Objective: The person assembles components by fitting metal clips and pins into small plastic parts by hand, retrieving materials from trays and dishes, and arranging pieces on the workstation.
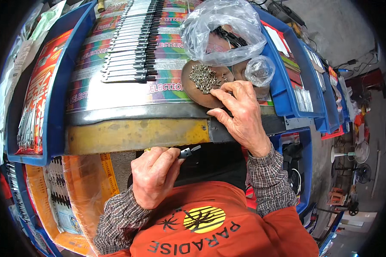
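Note:
My left hand point(153, 174) is closed around a small grey cylindrical piece with a flat silver tip point(189, 152). The tip points up and right, just off the table's front edge; the rest of the piece is hidden in the fist. My right hand point(242, 112) reaches over a round brown dish point(192, 97), its thumb and index finger apart. The index fingertip is at the lower edge of a pile of tiny metal pieces, like small screws point(203, 77), in that dish. I see nothing held between the right fingers.
A long row of silver rods with black ends point(131, 55) lies on the table's printed cover. Behind the dish sits a clear plastic bag point(201, 36) with black parts, beside a smaller clear bag point(260, 70). Blue trays stand left point(55, 94) and right point(283, 92).

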### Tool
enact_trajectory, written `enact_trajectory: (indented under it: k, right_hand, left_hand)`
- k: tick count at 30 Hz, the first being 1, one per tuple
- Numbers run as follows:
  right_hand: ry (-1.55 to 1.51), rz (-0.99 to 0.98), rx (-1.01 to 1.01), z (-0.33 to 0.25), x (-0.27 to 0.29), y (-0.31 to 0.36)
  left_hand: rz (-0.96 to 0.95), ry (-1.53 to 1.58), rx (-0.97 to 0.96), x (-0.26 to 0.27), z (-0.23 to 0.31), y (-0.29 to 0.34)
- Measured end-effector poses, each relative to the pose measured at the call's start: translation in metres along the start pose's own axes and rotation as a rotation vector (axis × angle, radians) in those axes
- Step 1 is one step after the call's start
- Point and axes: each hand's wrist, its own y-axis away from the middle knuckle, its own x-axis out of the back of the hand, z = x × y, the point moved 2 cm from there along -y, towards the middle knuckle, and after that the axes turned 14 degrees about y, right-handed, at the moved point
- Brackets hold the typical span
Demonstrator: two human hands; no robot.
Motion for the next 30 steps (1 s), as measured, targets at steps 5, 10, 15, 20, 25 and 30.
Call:
enact_trajectory:
  k: [5, 10, 15, 20, 25, 30]
  right_hand:
    - [-0.081, 0.008, -0.019, 0.004, 0.000, -0.003]
    - [-0.123, -0.017, -0.005, 0.004, 0.002, -0.005]
    - [-0.225, 0.008, 0.000, 0.003, 0.004, -0.005]
    - [-0.273, 0.020, -0.047, -0.002, 0.008, 0.000]
    - [-0.362, -0.025, 0.005, -0.026, 0.024, 0.011]
    - [-0.342, -0.054, 0.146, -0.052, 0.032, 0.023]
  left_hand:
    - [-0.010, 0.006, 0.010, -0.001, 0.001, 0.000]
    - [-0.011, 0.003, 0.009, -0.001, 0.003, 0.002]
    - [-0.054, -0.006, 0.010, 0.001, 0.007, 0.003]
    - [-0.052, 0.000, 0.000, -0.002, 0.007, 0.005]
    - [-0.068, -0.014, 0.021, -0.003, 0.012, 0.005]
    - [-0.106, -0.073, -0.015, -0.010, 0.015, 0.009]
